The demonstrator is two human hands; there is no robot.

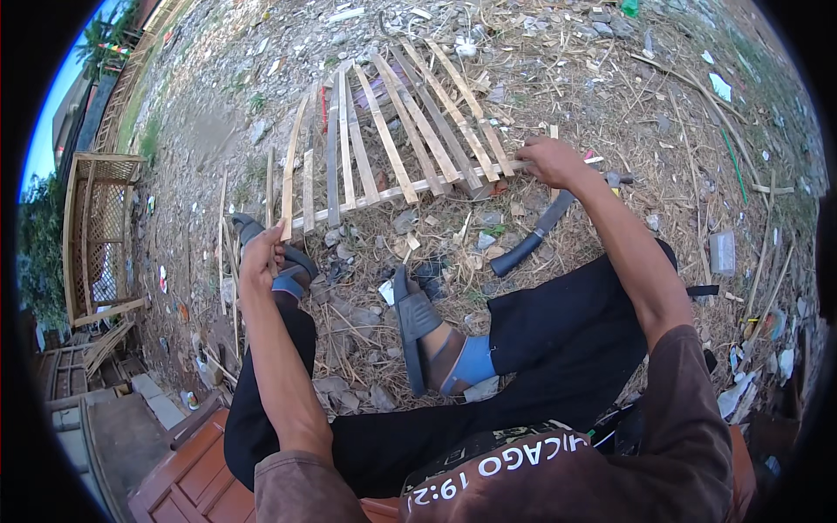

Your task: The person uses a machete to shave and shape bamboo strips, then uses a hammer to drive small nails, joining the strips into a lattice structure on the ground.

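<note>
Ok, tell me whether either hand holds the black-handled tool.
No, the tool lies on the ground, with neither left hand nor right hand gripping it.

Both arms stretch forward and spread wide. The left forearm (283,370) runs nearly straight up the view, its hand (263,254) well to the left, back showing, fingers (278,248) curled inward in a pinch. The right arm reaches farther ahead, bent at the elbow (671,314), the forearm (623,235) slanting up and leftward to the right hand (551,163), which sits knuckles up, fingers bent and closed. The hands are well apart, the right one farther forward.
</note>
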